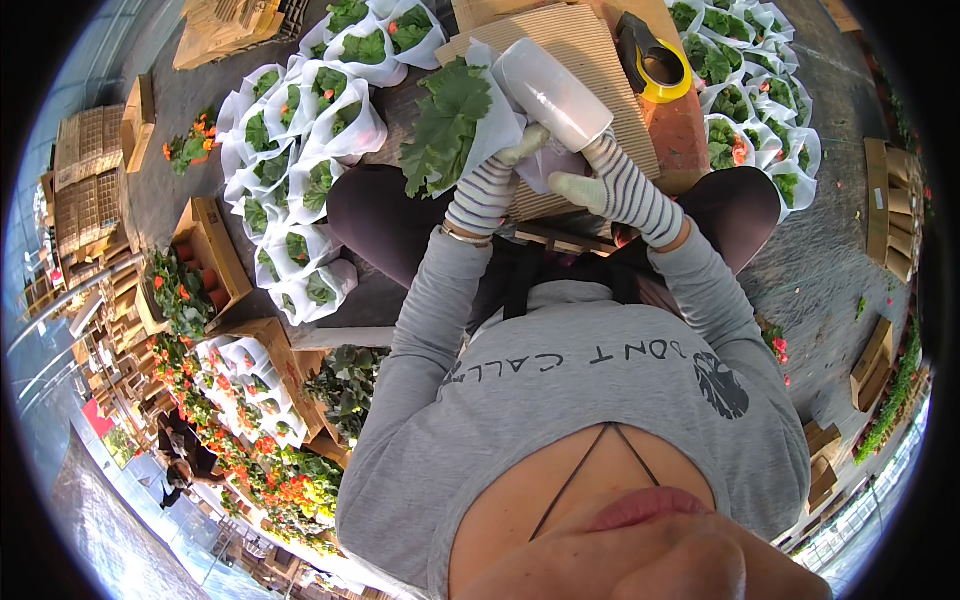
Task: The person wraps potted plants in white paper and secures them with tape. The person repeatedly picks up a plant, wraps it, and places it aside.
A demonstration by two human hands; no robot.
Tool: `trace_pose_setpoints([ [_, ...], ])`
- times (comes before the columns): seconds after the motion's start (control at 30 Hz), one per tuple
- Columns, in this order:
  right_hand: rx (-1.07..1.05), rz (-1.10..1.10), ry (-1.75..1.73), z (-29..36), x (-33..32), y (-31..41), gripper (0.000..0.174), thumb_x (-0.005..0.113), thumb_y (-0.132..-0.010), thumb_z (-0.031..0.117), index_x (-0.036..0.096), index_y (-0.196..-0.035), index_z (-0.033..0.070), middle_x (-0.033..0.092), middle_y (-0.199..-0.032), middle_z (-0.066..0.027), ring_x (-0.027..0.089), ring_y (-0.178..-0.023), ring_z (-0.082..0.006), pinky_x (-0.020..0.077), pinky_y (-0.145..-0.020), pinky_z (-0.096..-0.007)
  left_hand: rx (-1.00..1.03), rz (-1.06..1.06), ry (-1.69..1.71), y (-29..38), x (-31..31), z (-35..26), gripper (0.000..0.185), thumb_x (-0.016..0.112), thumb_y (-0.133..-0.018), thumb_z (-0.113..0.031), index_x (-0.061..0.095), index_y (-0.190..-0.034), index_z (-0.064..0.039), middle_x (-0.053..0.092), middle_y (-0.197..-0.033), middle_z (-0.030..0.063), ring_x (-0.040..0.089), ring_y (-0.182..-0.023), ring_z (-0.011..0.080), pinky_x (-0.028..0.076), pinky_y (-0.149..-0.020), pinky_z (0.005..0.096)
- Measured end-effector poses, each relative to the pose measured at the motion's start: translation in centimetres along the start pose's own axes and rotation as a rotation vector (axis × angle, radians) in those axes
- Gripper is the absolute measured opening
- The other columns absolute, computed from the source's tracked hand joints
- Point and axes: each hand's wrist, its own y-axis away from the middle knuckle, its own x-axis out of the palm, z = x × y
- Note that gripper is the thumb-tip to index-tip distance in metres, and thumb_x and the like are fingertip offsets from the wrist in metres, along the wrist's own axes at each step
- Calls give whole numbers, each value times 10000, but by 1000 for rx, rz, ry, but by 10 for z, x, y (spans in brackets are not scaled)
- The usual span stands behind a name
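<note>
My left hand [506, 161], in a striped knit glove, grips a leafy green plant [450, 112] wrapped in a white sheet [491, 139]. The plant is tilted, with its leaves towards the left. A translucent white cylinder [553, 94], perhaps a roll of film, lies slantwise beside the wrap. At its lower end is my right hand [600, 176], gloved the same way; its thumb shows while its fingers are hidden by the cylinder. Between the hands hangs a pale wrapped part [551, 165], partly covered. Ridged corrugated cardboard [626, 112] lies beneath.
A black tape dispenser with yellow tape [660, 67] sits right of the corrugated cardboard. White-wrapped plants stand in groups at left [300, 172] and right [750, 97]. Behind at left are a cardboard box with pots [225, 240], flowering plants [247, 465] and a person [180, 465].
</note>
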Motion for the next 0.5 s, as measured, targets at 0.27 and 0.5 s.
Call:
trace_pose_setpoints([
  [0.27,52,162,-37,26,-78,-30,604,634,-839,193,435,-1388,39,459,-1396,-157,411,-1312,-287,305,-1081,-381,-71,-1,-37,-3,9,-6,517,786,-737,-179,551,-1166,-11,617,-1075,92,611,-977,202,505,-887,343],
  [0.5,95,60,-301,22,-27,-10,727,618,-823,162,300,-1467,46,347,-1487,-124,298,-1387,-260,217,-1130,-376,137,28,-52,-19,-4,4,534,770,-778,-210,526,-1213,-21,597,-1134,78,590,-1017,186,482,-911,327],
])
